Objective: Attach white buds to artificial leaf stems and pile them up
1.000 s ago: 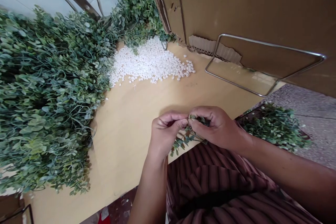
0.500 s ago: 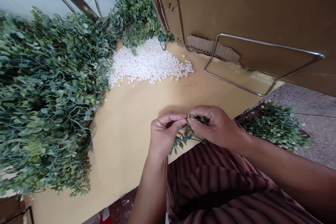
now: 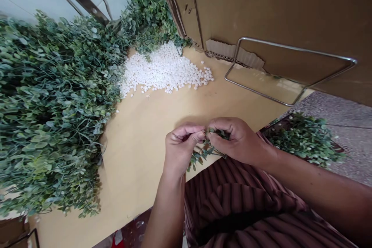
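Carefully, the right hand (image 3: 242, 141) is gripping a sprig (image 3: 207, 151) over the bench's (image 3: 139, 135) near edge; the left hand (image 3: 178, 149) is pinching beside it, on what I cannot tell, seemingly needing steadiness.

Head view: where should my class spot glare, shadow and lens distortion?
In the head view, glare washes out detail amid the white pieces; a soft shadow lies on the table beyond the left hand; foliage looks stretched towards the left edge.
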The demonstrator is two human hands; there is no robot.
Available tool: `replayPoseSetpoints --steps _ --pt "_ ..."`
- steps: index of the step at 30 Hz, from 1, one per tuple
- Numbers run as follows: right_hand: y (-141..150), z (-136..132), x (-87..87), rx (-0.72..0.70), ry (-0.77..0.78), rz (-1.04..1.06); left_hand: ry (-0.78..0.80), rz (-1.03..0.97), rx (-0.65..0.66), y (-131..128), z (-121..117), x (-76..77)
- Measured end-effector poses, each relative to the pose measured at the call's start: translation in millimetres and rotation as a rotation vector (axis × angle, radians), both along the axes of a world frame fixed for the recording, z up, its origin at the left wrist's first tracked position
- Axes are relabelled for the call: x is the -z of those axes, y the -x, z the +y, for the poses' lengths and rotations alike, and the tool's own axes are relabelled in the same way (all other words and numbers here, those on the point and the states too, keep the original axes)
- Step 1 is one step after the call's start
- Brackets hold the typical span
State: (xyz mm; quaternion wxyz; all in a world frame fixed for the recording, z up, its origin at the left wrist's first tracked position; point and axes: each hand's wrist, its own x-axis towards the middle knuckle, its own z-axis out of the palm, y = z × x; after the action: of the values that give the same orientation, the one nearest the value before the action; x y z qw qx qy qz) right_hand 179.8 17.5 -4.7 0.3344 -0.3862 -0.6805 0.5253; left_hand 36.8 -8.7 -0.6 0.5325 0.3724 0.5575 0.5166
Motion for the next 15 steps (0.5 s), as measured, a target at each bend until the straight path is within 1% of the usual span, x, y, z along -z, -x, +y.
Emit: replayPoseSetpoints --steps 5,9,12,15 --pt "1 0 1.6 0.005 -0.024 0.008 0.003 0.009 0.027 -2 1 0.4" --pt "3 2 1.1 0.023 -0.03 0.045 -0.015 0.063 0.01 -4 1 1.5" --pt "3 3 -0.7 0.052 0.002 0.076 -0.065 0.231 -0.027 4 -8 -2.7" --pt "3 3 -0.8 0.087 0.067 0.1 -0.174 0.507 -0.052 23 -24 -10.8"
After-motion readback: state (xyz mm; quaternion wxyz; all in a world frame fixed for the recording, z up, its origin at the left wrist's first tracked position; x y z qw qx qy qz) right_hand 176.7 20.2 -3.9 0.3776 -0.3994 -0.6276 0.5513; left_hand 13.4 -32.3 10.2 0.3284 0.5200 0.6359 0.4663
